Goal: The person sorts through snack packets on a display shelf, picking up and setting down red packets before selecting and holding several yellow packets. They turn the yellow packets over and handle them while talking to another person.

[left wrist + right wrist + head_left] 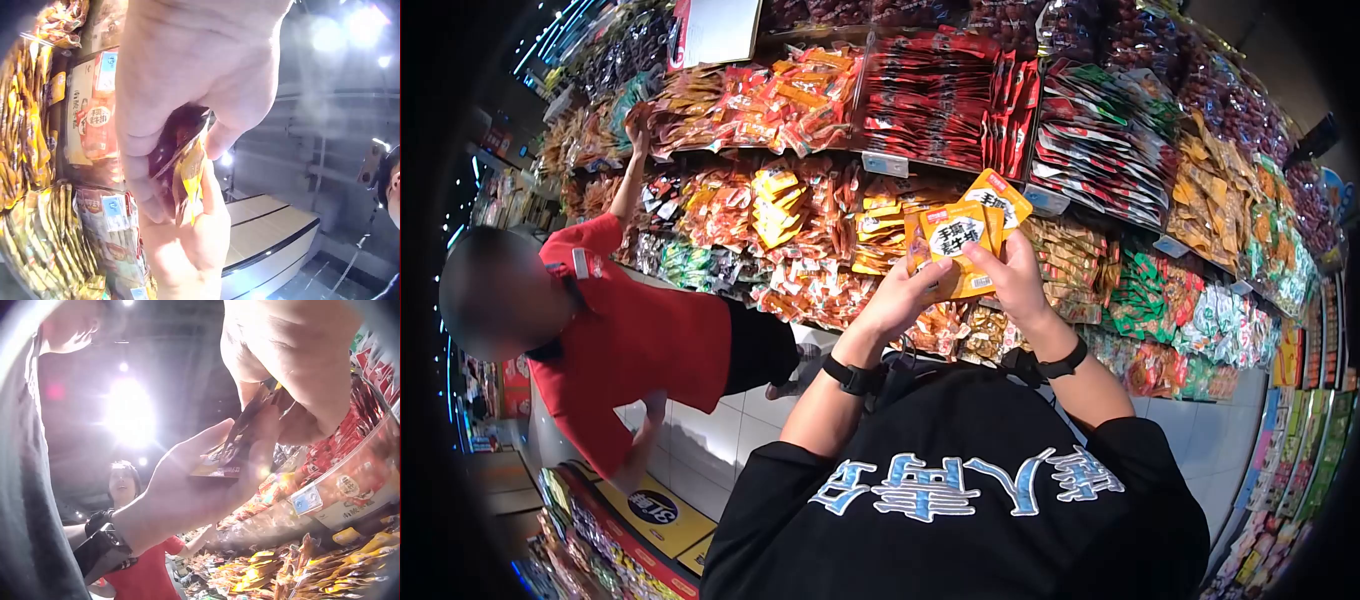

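Your left hand and right hand both pinch a small stack of flat yellow foil snack packets by its lower edge, fingers curled, thumbs on the front. The stack sits at 12 o'clock, above your chest. Shiny red snack bags fill the shelf behind. At 9 o'clock, a person in a red shirt leans forward.

Tiered shelves crammed with snack packets.
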Demonstrator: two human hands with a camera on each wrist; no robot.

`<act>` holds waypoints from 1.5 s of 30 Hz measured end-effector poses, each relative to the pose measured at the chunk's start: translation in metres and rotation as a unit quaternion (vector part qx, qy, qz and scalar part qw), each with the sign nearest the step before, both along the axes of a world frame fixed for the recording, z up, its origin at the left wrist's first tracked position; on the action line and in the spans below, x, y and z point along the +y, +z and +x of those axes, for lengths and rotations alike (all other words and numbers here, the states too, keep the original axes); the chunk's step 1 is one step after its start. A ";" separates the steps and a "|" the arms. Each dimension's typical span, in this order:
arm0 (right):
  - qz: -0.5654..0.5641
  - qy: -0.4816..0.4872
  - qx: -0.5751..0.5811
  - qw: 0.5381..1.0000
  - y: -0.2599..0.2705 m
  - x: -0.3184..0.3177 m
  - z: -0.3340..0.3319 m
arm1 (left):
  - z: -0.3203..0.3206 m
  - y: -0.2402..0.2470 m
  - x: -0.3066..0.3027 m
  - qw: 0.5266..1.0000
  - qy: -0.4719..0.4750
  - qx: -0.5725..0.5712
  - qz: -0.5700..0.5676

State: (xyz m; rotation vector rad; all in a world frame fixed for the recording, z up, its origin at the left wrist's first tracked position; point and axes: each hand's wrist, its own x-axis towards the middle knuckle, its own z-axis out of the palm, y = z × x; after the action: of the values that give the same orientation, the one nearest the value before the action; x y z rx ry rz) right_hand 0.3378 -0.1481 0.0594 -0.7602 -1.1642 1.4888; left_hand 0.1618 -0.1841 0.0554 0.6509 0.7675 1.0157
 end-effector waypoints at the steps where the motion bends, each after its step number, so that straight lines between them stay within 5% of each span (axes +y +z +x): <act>1: -0.009 -0.010 0.006 1.000 0.004 -0.001 0.005 | 0.004 0.006 -0.002 1.000 0.000 -0.005 -0.015; 6: -0.034 -0.057 0.040 0.997 0.008 -0.008 0.035 | 0.009 -0.008 -0.009 0.991 -0.069 -0.109 0.035; 9: -0.061 -0.059 0.058 0.995 0.017 -0.006 0.050 | 0.020 -0.003 -0.017 0.988 -0.005 0.088 0.123; 13: -0.168 0.039 0.095 0.980 0.018 -0.004 0.069 | 0.013 -0.011 -0.023 0.893 -0.033 0.331 0.303; 15: -0.176 0.107 0.086 0.975 0.003 -0.005 0.067 | 0.017 0.011 -0.030 0.795 -0.006 0.485 0.366; 19: -0.185 0.165 0.090 0.965 -0.006 -0.017 0.049 | 0.015 0.010 -0.034 0.711 0.070 0.556 0.425; 23: -0.245 0.200 0.101 0.943 -0.016 -0.025 0.038 | 0.010 0.008 -0.034 0.703 0.104 0.548 0.442; 29: -0.160 0.117 0.095 0.975 -0.016 -0.020 0.024 | 0.000 -0.036 -0.014 0.849 0.195 0.395 0.293; 30: -0.153 0.101 0.094 0.979 -0.015 -0.017 0.022 | -0.005 -0.030 -0.013 0.864 0.154 0.395 0.271; 32: -0.134 0.070 0.089 0.984 -0.007 -0.012 0.011 | -0.010 -0.035 -0.006 0.978 0.065 0.121 0.156; 33: -0.121 0.061 0.092 0.986 -0.004 -0.010 0.003 | -0.009 -0.036 -0.003 0.997 0.034 -0.036 0.058; 35: -0.079 0.024 0.086 0.993 -0.004 -0.008 -0.021 | -0.017 -0.010 -0.005 0.997 0.015 -0.063 -0.044; 40: 0.035 -0.011 -0.009 0.999 -0.009 -0.001 -0.076 | -0.056 0.003 0.013 0.990 0.033 -0.117 -0.066; 41: 0.075 -0.023 -0.099 0.992 -0.011 0.001 -0.084 | -0.065 0.004 0.011 0.991 0.024 -0.121 -0.048; 45: 0.249 -0.117 -0.404 0.872 -0.028 0.004 -0.120 | -0.104 -0.019 0.020 0.999 0.036 -0.020 -0.001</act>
State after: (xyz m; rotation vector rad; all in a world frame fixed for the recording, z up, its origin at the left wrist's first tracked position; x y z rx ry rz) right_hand 0.2180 -0.1441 0.0313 -1.1444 -1.8967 0.5825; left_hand 0.0575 -0.1642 0.0369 0.6035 0.7612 1.0907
